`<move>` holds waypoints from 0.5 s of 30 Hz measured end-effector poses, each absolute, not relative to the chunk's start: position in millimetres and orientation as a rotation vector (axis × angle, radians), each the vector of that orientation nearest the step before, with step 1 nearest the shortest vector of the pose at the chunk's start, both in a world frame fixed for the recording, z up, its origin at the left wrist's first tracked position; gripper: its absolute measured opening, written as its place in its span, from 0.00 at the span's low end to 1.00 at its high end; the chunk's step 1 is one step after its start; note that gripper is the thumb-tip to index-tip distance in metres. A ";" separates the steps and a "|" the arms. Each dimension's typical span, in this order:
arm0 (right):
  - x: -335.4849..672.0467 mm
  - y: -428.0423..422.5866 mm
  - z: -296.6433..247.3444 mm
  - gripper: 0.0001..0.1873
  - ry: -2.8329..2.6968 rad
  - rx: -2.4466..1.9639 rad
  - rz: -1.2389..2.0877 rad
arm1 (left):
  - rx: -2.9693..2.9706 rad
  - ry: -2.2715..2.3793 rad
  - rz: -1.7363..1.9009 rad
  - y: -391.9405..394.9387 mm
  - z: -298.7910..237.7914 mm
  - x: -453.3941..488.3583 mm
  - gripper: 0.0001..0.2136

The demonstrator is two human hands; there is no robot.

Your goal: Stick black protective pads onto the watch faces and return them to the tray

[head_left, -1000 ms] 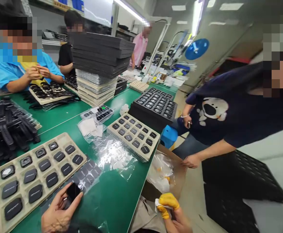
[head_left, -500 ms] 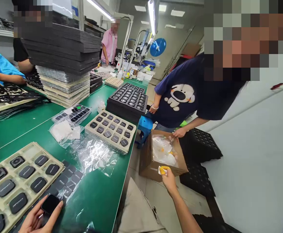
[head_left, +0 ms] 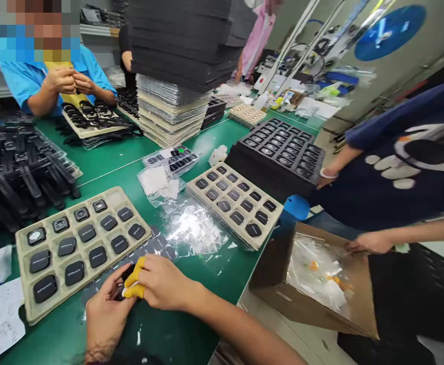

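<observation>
Near the table's front edge, my left hand (head_left: 107, 314) is closed around a small black watch case (head_left: 128, 272). My right hand (head_left: 166, 285) wears yellow finger covers and presses fingertips against the watch. A bit of white wipe (head_left: 124, 292) peeks out beneath those fingertips; the rest is hidden. Just beyond both hands lies a beige tray (head_left: 24, 276) of watch cases, most showing flat dark faces and several in the back row showing round sensor backs. A clear sheet with dark squares (head_left: 163, 246) sticks out beside the tray.
A second beige tray (head_left: 258, 244), crumpled clear plastic (head_left: 195, 228) and black foam trays (head_left: 267, 167) sit farther right. Beyond the table edge, a co-worker's hand (head_left: 374, 242) touches a cardboard box (head_left: 301, 312). Tall stacked trays (head_left: 172, 109) rise at the back; watch straps (head_left: 20, 172) lie left.
My right hand has come from beside the cardboard box to the watch in my left hand, bringing the white wipe along. The view has turned left, and the co-worker's hand stays at the box.
</observation>
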State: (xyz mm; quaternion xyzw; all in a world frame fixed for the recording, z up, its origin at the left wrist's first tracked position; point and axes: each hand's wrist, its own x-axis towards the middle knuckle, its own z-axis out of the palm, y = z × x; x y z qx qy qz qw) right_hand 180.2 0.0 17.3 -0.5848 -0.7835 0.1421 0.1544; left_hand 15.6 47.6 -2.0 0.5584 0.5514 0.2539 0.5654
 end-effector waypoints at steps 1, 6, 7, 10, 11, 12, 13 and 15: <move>180.6 13.6 16.2 0.04 -2.283 -1.649 0.408 | 1.287 1.279 0.583 47.2 -5.0 13.5 0.27; 206.7 37.5 15.9 0.05 -2.371 -1.523 0.277 | 1.309 1.335 0.578 42.9 -6.8 13.9 0.26; 210.3 37.7 14.5 0.04 -2.388 -1.446 0.294 | 1.315 1.334 0.580 42.5 -5.3 15.1 0.25; 213.0 36.2 8.1 0.05 -2.372 -1.317 0.352 | 1.310 1.313 0.591 42.0 -1.3 16.9 0.23; 212.7 35.2 6.1 0.06 -2.331 -1.357 0.337 | 1.303 1.311 0.597 41.9 -0.7 16.8 0.22; 212.6 34.2 4.5 0.08 -2.285 -1.404 0.321 | 1.300 1.319 0.606 41.6 -0.5 16.5 0.22; 212.8 33.0 3.5 0.10 -2.248 -1.422 0.324 | 1.310 1.334 0.606 41.3 -0.9 16.1 0.23; 214.1 30.9 3.0 0.10 -2.244 -1.334 0.421 | 1.368 1.362 0.587 40.0 -2.7 15.4 0.22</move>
